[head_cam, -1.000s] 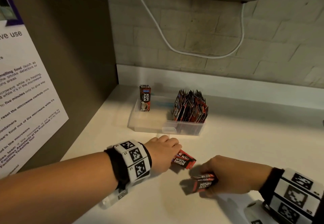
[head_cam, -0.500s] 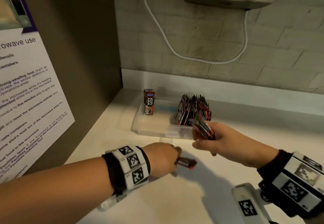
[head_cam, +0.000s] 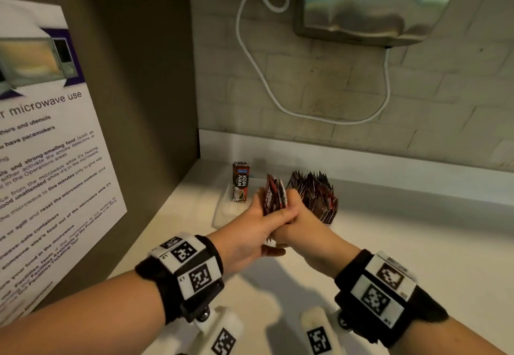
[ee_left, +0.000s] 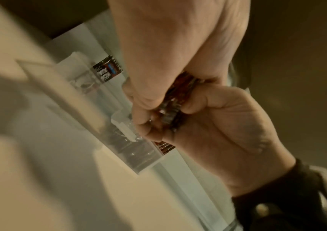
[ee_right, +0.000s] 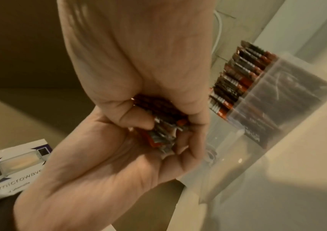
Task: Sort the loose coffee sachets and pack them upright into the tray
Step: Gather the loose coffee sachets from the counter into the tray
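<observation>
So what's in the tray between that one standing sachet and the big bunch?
In the head view, both hands with their bundle of sachets hide the stretch between the single sachet and packed bunch.

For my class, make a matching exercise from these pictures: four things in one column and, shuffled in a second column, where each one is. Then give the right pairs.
Column 1
1. bundle of sachets
2. single Kopi Juan sachet
3. packed row of sachets
4. microwave poster

Column 2
A. upright at the left end of the clear tray
B. on the dark panel to the left
C. gripped between the left hand and right hand
D. upright at the right end of the tray

Pairs: 1-C, 2-A, 3-D, 4-B
</observation>
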`<state>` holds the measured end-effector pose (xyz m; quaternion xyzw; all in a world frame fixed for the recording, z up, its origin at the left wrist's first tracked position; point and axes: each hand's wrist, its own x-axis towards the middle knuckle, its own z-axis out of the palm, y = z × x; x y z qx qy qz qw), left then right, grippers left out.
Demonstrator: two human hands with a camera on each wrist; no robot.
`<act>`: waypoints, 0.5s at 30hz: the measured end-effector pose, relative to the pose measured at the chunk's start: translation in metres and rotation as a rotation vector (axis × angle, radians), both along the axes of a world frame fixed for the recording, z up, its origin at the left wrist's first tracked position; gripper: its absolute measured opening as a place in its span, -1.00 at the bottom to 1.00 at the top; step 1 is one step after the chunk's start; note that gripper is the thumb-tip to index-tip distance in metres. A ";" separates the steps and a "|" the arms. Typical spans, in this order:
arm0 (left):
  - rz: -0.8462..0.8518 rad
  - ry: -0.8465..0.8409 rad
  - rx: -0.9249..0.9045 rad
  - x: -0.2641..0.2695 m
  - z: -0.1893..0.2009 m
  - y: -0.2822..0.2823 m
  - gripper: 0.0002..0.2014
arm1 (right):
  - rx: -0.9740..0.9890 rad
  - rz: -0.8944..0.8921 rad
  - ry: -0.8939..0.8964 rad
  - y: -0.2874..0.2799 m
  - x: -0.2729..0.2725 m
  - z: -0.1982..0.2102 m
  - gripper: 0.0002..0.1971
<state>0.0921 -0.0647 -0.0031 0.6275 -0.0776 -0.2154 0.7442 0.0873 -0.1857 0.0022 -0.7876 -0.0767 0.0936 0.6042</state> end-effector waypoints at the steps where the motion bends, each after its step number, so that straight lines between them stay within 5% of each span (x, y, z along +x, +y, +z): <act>1: 0.027 0.025 -0.013 0.001 -0.002 -0.003 -0.51 | 0.034 0.003 0.000 0.003 0.001 -0.002 -0.49; 8: 0.065 0.108 -0.091 0.021 -0.004 -0.003 -0.81 | 0.185 0.084 0.049 -0.009 0.007 -0.013 -0.20; 15: 0.380 -0.012 0.129 0.076 0.005 0.004 -0.59 | 0.350 -0.656 -0.422 -0.058 0.015 -0.006 -0.64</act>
